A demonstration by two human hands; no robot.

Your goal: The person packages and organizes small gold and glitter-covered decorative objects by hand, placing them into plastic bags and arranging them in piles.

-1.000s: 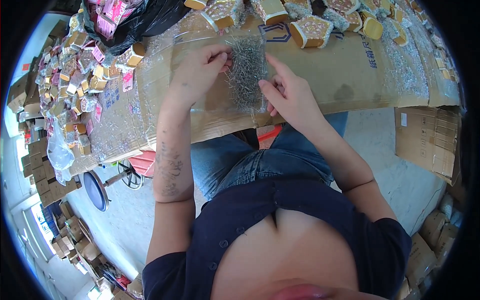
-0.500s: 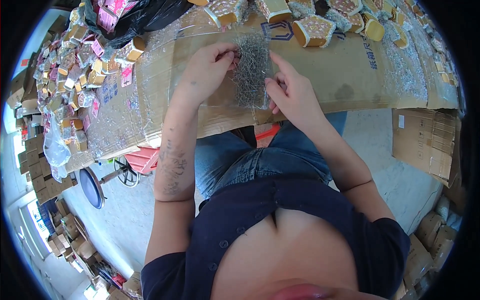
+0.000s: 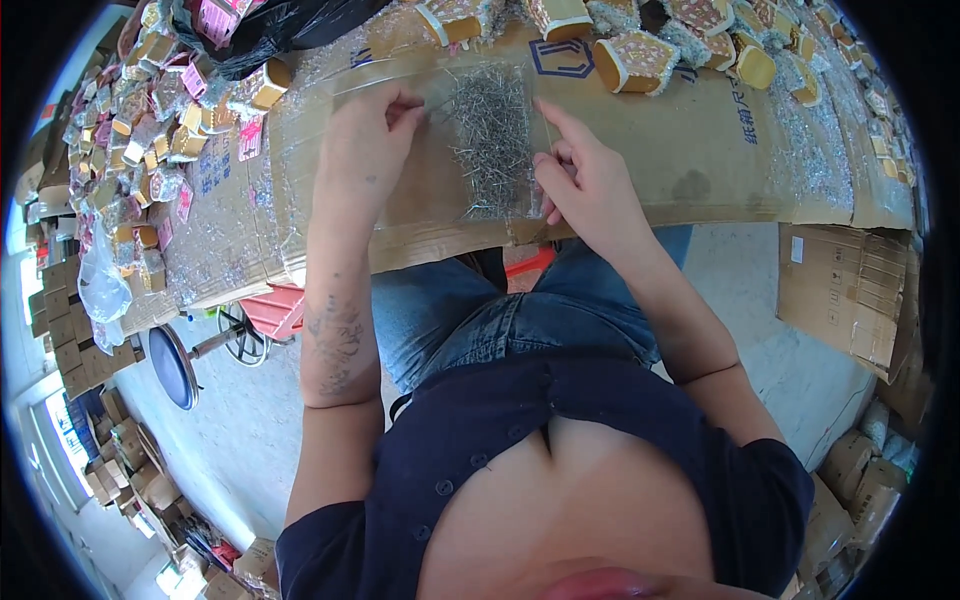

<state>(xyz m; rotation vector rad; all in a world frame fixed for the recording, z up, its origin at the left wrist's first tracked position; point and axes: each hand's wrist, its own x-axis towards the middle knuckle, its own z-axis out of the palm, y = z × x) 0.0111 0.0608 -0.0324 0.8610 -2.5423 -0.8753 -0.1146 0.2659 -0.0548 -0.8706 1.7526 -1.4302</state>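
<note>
A pile of thin silvery metal pins point(image 3: 492, 140) lies on a sheet of clear plastic on the cardboard-covered table in front of me. To its left, my left hand point(image 3: 368, 135) hovers a short way off, thumb and fingers pinched together; whatever is between them is too small to make out. My right hand point(image 3: 585, 175) is at the pile's right edge, next to the plastic's border. Its index finger points forward, while the thumb presses against the curled fingers. What that pinch holds, if anything, is hidden.
Small brown house-shaped ornaments point(image 3: 637, 62) with white glittery trim line the far edge, and many more heap up at the left point(image 3: 188, 140). A black plastic bag point(image 3: 300, 45) lies far left. A cardboard box point(image 3: 840, 285) stands right, a round stool point(image 3: 173, 367) left.
My left hand has drawn away from the pins to the left, still pinched. My right hand has stayed almost in place beside the pile.
</note>
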